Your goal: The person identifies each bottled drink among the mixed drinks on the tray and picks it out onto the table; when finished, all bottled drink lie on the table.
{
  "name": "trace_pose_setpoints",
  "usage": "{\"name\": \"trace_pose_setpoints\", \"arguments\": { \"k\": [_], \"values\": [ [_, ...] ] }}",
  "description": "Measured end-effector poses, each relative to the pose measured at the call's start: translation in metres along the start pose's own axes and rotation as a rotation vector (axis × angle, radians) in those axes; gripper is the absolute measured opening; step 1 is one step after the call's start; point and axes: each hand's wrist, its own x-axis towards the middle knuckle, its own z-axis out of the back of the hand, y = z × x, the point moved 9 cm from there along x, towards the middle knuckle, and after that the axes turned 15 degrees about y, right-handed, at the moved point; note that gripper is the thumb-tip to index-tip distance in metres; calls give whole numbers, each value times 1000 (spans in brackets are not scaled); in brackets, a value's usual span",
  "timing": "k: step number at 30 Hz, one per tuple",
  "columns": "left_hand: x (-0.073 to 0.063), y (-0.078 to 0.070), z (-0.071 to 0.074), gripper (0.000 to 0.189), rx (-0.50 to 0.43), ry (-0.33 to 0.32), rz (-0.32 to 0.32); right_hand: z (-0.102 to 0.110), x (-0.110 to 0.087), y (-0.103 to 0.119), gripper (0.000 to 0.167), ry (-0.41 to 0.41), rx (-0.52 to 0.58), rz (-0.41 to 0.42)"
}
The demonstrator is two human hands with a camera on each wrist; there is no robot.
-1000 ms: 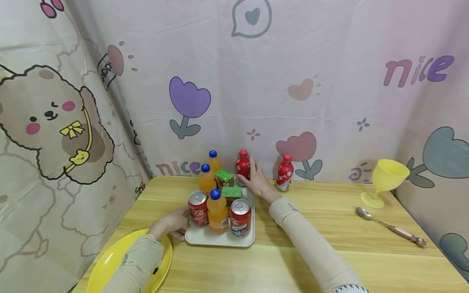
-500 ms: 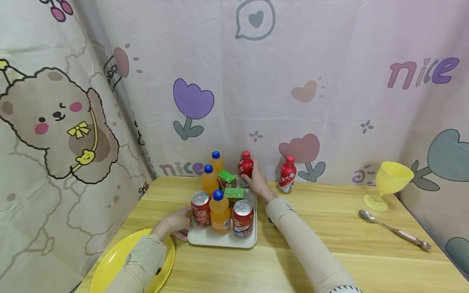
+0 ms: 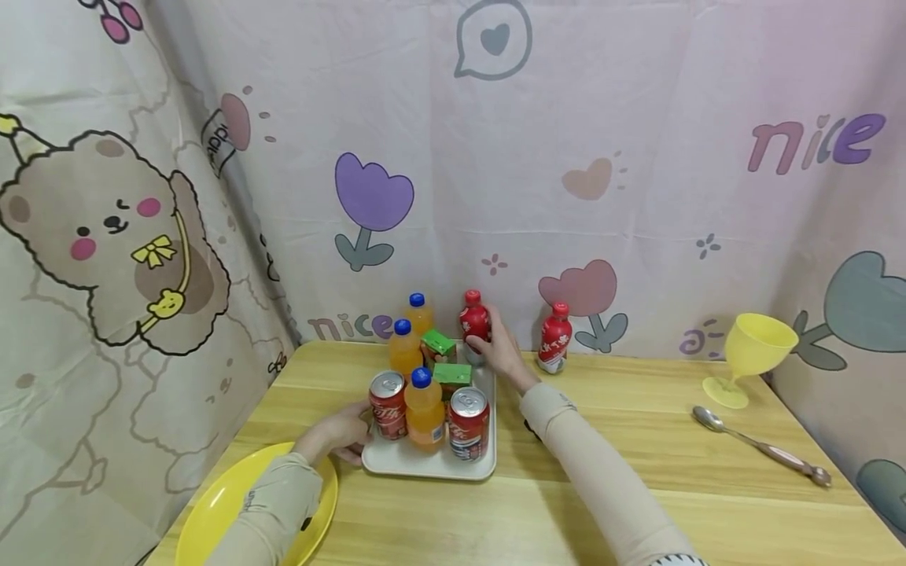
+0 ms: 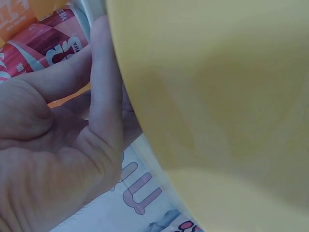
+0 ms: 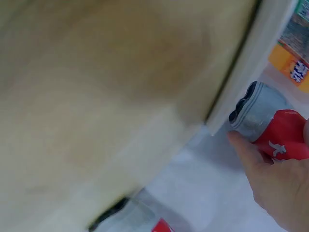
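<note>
My right hand (image 3: 501, 350) grips a small red bottle (image 3: 475, 321) with a red cap at the tray's back right corner. Seen from the right wrist, the bottle's silvery lower end (image 5: 263, 110) is close to the tray's rim (image 5: 253, 67), a fingertip beside it. At the front left, my left hand (image 3: 343, 432) holds the edge of the white tray (image 3: 425, 468), one finger (image 4: 105, 87) lying along its table side. On the tray stand red cans (image 3: 469, 428), orange drink bottles (image 3: 425, 417) with blue caps, and green-topped drink cartons (image 3: 451, 376).
Another red bottle (image 3: 555, 339) stands right of my right hand by the curtain (image 3: 488, 157). A yellow plate (image 3: 212, 511) lies under my left forearm. Far right are a yellow goblet (image 3: 756, 346) and a spoon (image 3: 760, 448) on the wooden table (image 3: 623, 448).
My right hand's fingers, straighter against the red bottle at first, now wrap round it. The bottle has shifted slightly and leans a little. My left hand stays at the tray.
</note>
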Motion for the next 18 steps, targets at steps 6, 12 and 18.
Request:
{"name": "trace_pose_setpoints", "arguments": {
  "k": [6, 12, 18],
  "values": [
    [-1, -1, 1, 81, 5, 1, 4, 11, -4, 16, 71, 22, 70, 28],
    [-2, -1, -1, 82, 0, 1, -2, 25, -12, 27, 74, 32, 123, 14],
    [-2, -2, -2, 82, 4, 2, -5, 38, -21, 35, 76, 92, 241, 34]
  ]
}}
